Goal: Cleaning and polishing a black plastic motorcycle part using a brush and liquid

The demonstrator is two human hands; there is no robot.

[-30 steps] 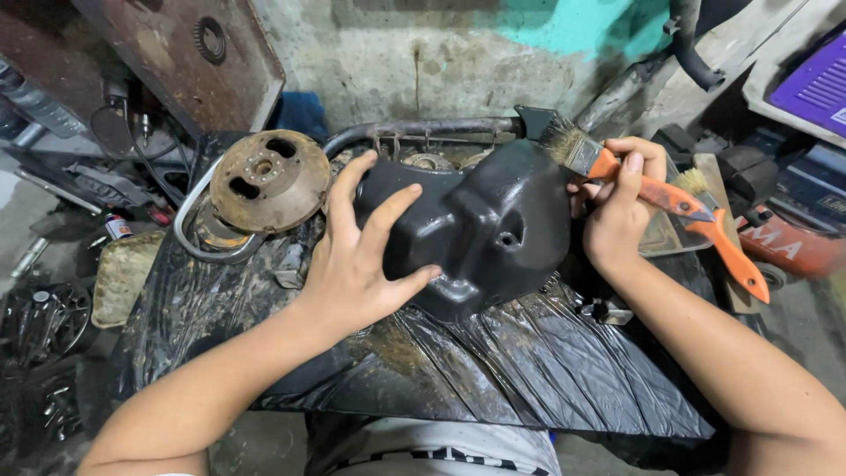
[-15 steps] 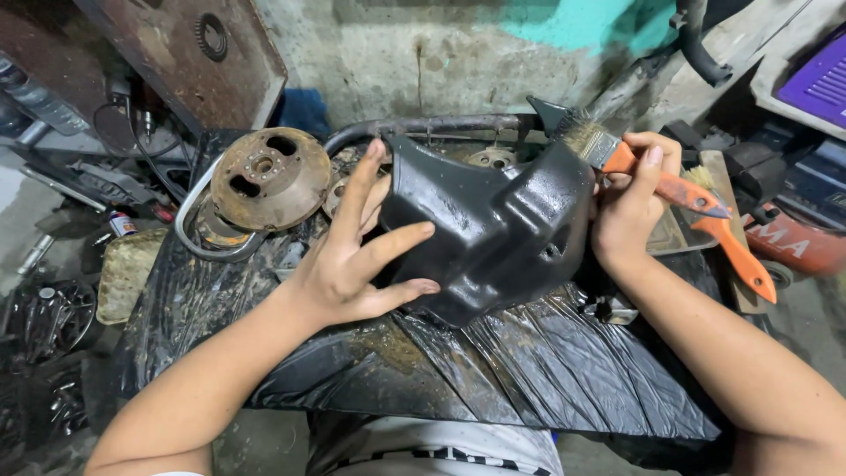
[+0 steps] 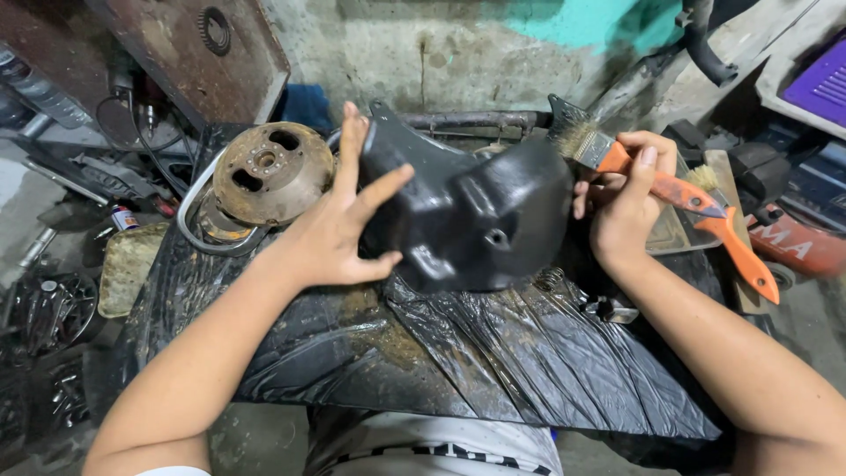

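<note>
Resting on a tabletop (image 3: 458, 370) draped in wrinkled, grease-smeared black plastic sheeting, a black moulded engine cover (image 3: 471, 220) is propped up at a tilt between two bare hands. The cover is steadied from its left side by the left hand (image 3: 330, 238), whose grip is spread wide: the fingers are fanned out and laid flat against the dark surface, with the thumb reaching across toward the middle of the part rather than closing around it. At the cover's right edge the right hand (image 3: 630, 207) is seen with its grip pressed together around the orange handle of a paintbrush (image 3: 656, 181); the handle runs out past the hand toward the lower right, while the worn, pale bristles are brought against the upper right corner of the cover. Just beside the left hand, a rusty round flywheel (image 3: 264, 172) is lying on the sheeting, touching a loop of grey cable. A small metal fitting (image 3: 608, 308) is found on the plastic below the right wrist. A rusted metal plate (image 3: 189, 48) is leaned against the wall behind, and a second brush with pale bristles (image 3: 705, 176) is partly hidden behind the orange handle. Cluttered tools are scattered on the floor at the left.
</note>
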